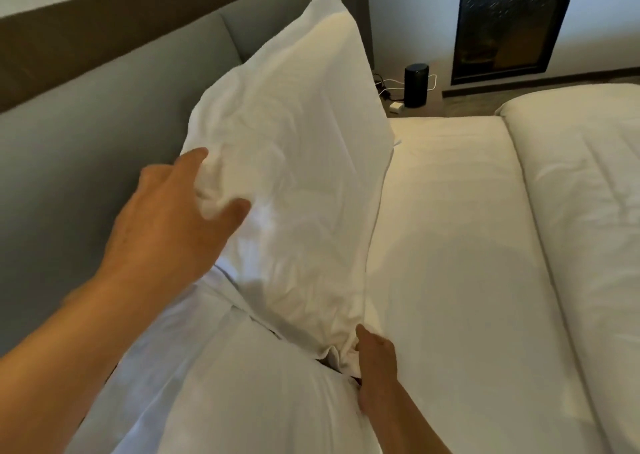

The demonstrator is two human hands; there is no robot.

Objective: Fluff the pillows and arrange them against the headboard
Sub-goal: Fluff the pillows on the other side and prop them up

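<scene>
Nearest, a second pillow point(242, 394) lay below the upright pillow point(294, 162), whose bottom corner the right hand point(375, 367) pinched. The left hand point(173, 218), fingers spread, pressed the upright pillow's left edge; behind that pillow stood the grey headboard point(86, 141).

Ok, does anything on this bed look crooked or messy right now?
Yes. The upright pillow stands tilted against the headboard, its case wrinkled, with a loose corner flap poking up at the top. The left hand and right hand are on it. Nothing looks spilled or damaged.
</scene>
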